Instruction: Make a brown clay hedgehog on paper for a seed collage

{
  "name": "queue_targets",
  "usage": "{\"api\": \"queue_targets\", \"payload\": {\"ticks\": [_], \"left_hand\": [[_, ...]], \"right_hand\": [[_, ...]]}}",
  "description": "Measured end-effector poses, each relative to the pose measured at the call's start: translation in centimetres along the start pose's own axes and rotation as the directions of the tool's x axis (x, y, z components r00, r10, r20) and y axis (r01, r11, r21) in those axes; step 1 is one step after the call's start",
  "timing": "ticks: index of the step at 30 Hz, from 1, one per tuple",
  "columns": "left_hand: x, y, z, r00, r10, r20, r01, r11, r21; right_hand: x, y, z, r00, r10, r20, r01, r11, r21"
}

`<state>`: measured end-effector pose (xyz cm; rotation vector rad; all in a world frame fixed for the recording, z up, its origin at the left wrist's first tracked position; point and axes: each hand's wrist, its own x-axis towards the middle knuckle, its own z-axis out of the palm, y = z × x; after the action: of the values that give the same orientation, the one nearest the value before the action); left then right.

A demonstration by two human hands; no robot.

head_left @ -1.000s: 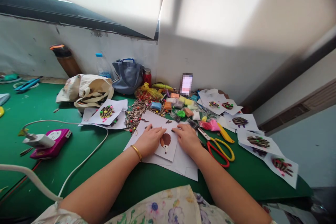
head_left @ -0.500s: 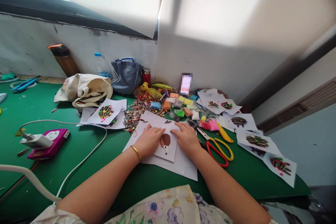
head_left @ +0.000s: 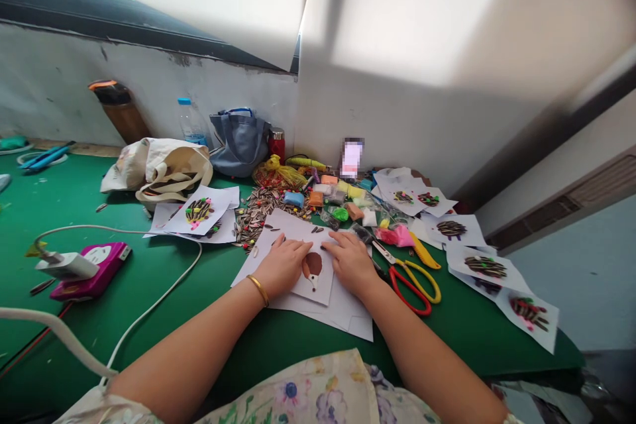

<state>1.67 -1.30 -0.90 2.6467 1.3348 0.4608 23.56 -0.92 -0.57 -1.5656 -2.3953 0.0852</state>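
A small white sheet of paper lies on larger white sheets in front of me. On it is a brown hedgehog shape with a white pointed face and dark dots. My left hand rests flat on the paper's left side, fingers stretched out and partly over the hedgehog's edge. My right hand lies with spread fingers at the paper's right edge. Neither hand holds anything. A few sunflower seeds lie on the paper beyond my fingertips, with a heap of seeds behind.
Scissors with red and yellow handles and a yellow cutter lie right of my right hand. Coloured clay packets stand behind. Seed-decorated sheets lie right and left. A purple power socket and white cable are at left.
Both hands stay in the same place on the paper. The whole view has shifted only very slightly.
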Motion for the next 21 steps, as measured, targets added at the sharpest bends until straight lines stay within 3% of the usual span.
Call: {"api": "queue_targets", "payload": {"ticks": [3,8,13,21], "left_hand": [[0.00,-0.05,0.07,1.000,0.002,-0.004,-0.002,1.000,-0.001],[0.00,-0.15,0.23,1.000,0.004,-0.002,-0.004,1.000,-0.003],[0.01,-0.09,0.22,1.000,-0.006,-0.003,0.006,1.000,-0.004],[0.06,0.07,0.14,1.000,-0.016,0.003,0.016,1.000,-0.010]], "right_hand": [[0.04,0.01,0.14,1.000,0.018,0.016,-0.018,1.000,0.000],[0.05,-0.07,0.23,0.997,-0.039,-0.063,0.041,0.999,0.027],[0.08,-0.09,0.49,1.000,-0.004,-0.009,0.004,1.000,0.024],[0.08,0.00,0.62,0.999,0.002,-0.034,0.000,0.999,0.038]]}}
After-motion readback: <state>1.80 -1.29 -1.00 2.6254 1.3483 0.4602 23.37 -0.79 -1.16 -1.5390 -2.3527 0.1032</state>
